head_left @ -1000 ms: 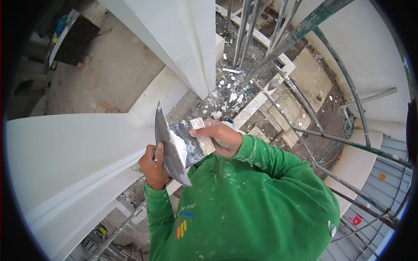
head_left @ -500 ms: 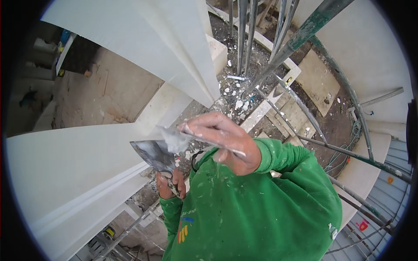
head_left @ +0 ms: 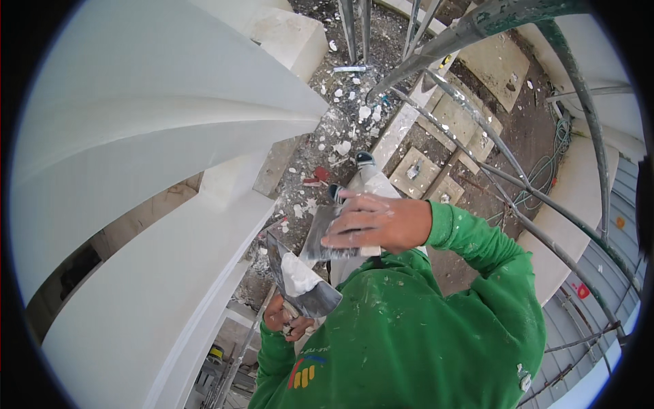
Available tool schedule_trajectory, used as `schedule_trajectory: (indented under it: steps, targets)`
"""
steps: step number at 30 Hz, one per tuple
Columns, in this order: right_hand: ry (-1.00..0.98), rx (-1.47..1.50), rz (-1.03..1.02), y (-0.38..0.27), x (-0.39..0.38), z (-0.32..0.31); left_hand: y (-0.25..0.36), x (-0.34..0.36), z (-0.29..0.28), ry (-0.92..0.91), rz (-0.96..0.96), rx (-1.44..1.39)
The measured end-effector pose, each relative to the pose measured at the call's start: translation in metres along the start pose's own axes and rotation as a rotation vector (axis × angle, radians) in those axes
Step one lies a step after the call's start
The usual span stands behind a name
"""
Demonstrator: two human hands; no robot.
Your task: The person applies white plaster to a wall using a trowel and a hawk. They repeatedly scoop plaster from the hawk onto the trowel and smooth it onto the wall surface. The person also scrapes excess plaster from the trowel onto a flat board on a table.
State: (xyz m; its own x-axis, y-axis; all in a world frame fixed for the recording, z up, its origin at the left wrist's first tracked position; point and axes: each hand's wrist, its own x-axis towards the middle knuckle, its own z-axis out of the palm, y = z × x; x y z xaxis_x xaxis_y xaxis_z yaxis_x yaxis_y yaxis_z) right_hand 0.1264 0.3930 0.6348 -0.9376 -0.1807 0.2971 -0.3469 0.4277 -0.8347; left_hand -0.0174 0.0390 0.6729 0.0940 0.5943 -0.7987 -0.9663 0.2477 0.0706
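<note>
My left hand [head_left: 285, 320] grips the handle of a wide putty knife [head_left: 325, 297], its steel blade tilted up in front of my chest. A thick lump of white putty [head_left: 298, 275] sits on that blade. My right hand [head_left: 381, 221] is closed on a flat steel smoothing blade [head_left: 317, 240], with fingers spread across its top and a pale edge showing under the palm. The smoothing blade is smeared and lies just beyond the putty knife; I cannot tell if they touch. White splashes mark my green sleeves.
A smooth white wall with a curved moulding [head_left: 204, 112] fills the left. Metal scaffold tubes [head_left: 470, 34] cross the right side. Far below, white chips [head_left: 343, 148] and a red object [head_left: 319, 176] litter the ground near my shoes [head_left: 365, 159]. A green hose [head_left: 560, 136] lies coiled at right.
My right hand has turned the smoothing blade from nearly edge-on to flatter. White putty now rests on the putty knife, which has tilted. The view has shifted, bringing my shoes into sight.
</note>
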Motion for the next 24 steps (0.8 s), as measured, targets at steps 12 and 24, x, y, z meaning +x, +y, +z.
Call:
schedule_trajectory:
  steps: [12,24]
  targets:
    - [0.308,0.066,0.149,0.001,0.014,0.068,0.021,0.069,-0.005,-0.602,0.204,0.058]
    - [0.584,-0.253,1.055,0.322,-0.093,0.137,0.026,0.100,0.004,-0.045,0.341,0.393]
